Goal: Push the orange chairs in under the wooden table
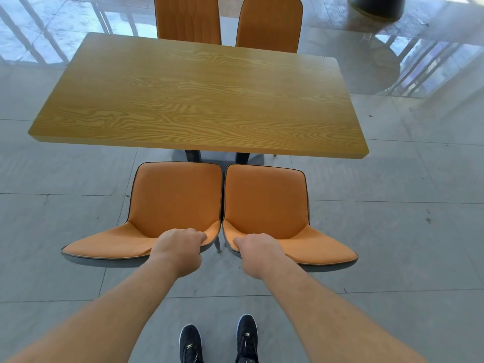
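Orange chairs, near pair: left near chair (175, 195) and right near chair (264, 200), side by side directly ahead of the grips, inner edges almost touching.

Left grip (180, 247): closed on the top rim of the left near chair's backrest, at its inner end, fingers curled over. Right grip (258, 254): same hold on the right near chair, fingers hooked over the rim at the inner end. Narrow gap between the two grips, right over the seam between the backrests.

Beyond the grips: both seats fully in view, front edges close to the near edge of the surface (199, 100) but not under it. Dark base legs (192, 155) visible between seat fronts and that edge. Near pair not pushed in yet.

Further out, past the far edge of the surface: far chairs (187, 19), two backrests up against that edge, seats hidden below. Looks already in; can't confirm how deep.

Estimate: about half done. Far side probably finished, near side gripped and lined up, whole push left. Remaining: shove both forward, away from the body, until the backrests close on the surface edge.

Watch item: base legs sit ahead of the seam, a possible stop for the inner seat corners. Tiled floor (392, 231) glossy, likely slides easily. Behind the grips: black shoes (191, 344), square to the chairs.
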Demonstrator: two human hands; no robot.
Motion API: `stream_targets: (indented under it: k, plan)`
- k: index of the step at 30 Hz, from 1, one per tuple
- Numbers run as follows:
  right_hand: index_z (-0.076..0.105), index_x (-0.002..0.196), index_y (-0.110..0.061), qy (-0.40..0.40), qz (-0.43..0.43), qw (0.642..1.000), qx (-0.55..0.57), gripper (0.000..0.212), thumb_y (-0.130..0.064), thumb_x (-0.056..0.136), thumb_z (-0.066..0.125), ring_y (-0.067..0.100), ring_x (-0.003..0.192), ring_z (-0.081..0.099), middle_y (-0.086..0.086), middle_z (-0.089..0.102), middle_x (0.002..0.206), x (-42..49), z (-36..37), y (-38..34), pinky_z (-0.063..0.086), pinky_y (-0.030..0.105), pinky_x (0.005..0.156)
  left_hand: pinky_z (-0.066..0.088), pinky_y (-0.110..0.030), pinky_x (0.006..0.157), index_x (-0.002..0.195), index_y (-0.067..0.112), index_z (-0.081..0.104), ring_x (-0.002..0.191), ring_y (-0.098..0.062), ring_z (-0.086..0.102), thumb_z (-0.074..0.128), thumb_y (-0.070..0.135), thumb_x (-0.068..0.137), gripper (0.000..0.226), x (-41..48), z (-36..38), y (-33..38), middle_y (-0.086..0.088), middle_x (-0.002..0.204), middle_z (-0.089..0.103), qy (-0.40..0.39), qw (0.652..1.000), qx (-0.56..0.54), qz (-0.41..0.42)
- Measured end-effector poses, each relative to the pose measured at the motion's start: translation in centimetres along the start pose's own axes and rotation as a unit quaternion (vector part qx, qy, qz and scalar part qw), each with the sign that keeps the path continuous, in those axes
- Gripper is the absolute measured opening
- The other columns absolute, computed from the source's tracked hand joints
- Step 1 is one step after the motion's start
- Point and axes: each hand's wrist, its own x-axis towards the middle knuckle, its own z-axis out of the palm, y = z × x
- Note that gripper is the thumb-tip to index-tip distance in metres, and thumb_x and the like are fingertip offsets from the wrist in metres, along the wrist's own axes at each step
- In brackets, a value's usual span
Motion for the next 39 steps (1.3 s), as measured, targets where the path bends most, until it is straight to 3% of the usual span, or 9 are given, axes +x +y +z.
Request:
stream_targets:
  k: [5,8,11,16,19,25,30,34,39]
  plan:
    - [0.054,0.114,-0.022,0.0,0.008,1.0,0.007,0.025,-0.007,0.094,0.056,0.016,0.066,0.049,-0.004,0.047,0.079,0.1,0.0,0.0,0.039,0.033,0.053,0.06,-0.027,0.072,0.115,0.033,0.067,0.084,-0.013,0.065,0.055,0.025,0.098,0.022,-0.1,0.2,0.1,0.011,0.101,0.068,0.005,1.0,0.003,-0.002]
    - [0.051,0.108,-0.023,0.003,0.019,1.0,0.014,0.021,-0.009,0.093,0.055,0.018,0.068,0.051,-0.002,0.05,0.082,0.0,0.2,-0.1,0.041,0.035,0.053,0.06,-0.027,0.073,0.118,0.032,0.066,0.084,-0.013,0.065,0.057,0.023,0.099,0.023,-0.1,0.1,0.1,0.011,0.102,0.068,-0.001,1.0,-0.006,-0.006]
    - [0.05,0.104,-0.025,0.034,0.024,0.999,0.034,0.012,-0.027,0.095,0.058,0.021,0.077,0.055,0.0,0.055,0.091,-0.3,-0.1,-0.2,0.046,0.038,0.06,0.059,-0.028,0.077,0.13,0.032,0.062,0.091,-0.013,0.064,0.063,0.033,0.1,0.03,-0.4,-0.2,0.1,0.01,0.11,0.066,-0.015,0.999,-0.037,-0.013]
    - [0.054,0.137,-0.026,0.128,-0.021,0.991,0.03,0.059,-0.068,0.097,0.04,0.027,0.108,0.058,0.003,0.063,0.126,-0.1,-3.1,-2.8,0.056,0.044,0.087,0.053,-0.043,0.106,0.156,0.037,0.044,0.132,-0.02,0.056,0.049,0.085,0.091,0.081,-2.8,-1.5,-2.0,0.008,0.151,0.057,0.009,0.992,-0.085,-0.093]
    - [0.047,0.15,-0.027,0.172,-0.046,0.983,0.035,0.078,-0.079,0.097,0.023,0.031,0.137,0.05,0.002,0.055,0.15,0.5,-7.2,-6.5,0.046,0.05,0.109,0.034,-0.055,0.123,0.162,0.037,0.035,0.154,-0.025,0.037,0.027,0.097,0.086,0.097,-4.9,-3.8,-5.3,0.006,0.169,0.04,0.041,0.986,-0.084,-0.138]
    - [0.058,0.138,-0.021,0.261,-0.111,0.959,-0.009,0.088,-0.078,0.099,0.003,0.028,0.128,0.053,0.004,0.064,0.134,2.7,-17.4,-18.6,0.041,0.048,0.111,0.029,-0.052,0.126,0.162,0.031,0.036,0.152,-0.024,0.038,-0.018,0.102,0.065,0.133,-10.3,-10.6,-17.4,0.003,0.165,0.045,0.149,0.964,-0.131,-0.175]
    - [0.055,0.141,-0.022,0.298,-0.143,0.944,-0.017,0.08,-0.077,0.099,0.013,0.029,0.138,0.041,0.003,0.058,0.14,6.5,-25.4,-33.7,0.025,0.049,0.12,0.017,-0.054,0.129,0.163,0.033,0.033,0.157,-0.022,0.025,0.025,0.087,0.093,0.088,-16.5,-14.3,-32.8,0.004,0.17,0.035,0.22,0.945,-0.13,-0.204]
    - [0.04,0.155,-0.024,0.318,-0.179,0.931,0.0,0.083,-0.077,0.097,0.013,0.03,0.152,0.027,0.004,0.043,0.159,9.1,-29.7,-45.8,0.015,0.05,0.126,0.004,-0.059,0.131,0.166,0.035,0.024,0.162,-0.023,0.011,0.025,0.093,0.085,0.099,-22.8,-16.9,-44.7,0.001,0.177,0.019,0.261,0.932,-0.12,-0.222]
    - [0.025,0.162,-0.027,0.336,-0.208,0.919,-0.016,0.086,-0.08,0.095,0.009,0.032,0.155,0.021,0.007,0.03,0.168,12.8,-34.5,-56.2,0.013,0.051,0.127,0.005,-0.06,0.131,0.167,0.037,0.016,0.163,-0.026,0.008,0.023,0.1,0.079,0.108,-26.9,-19.0,-55.8,0.002,0.179,0.011,0.284,0.915,-0.124,-0.258]
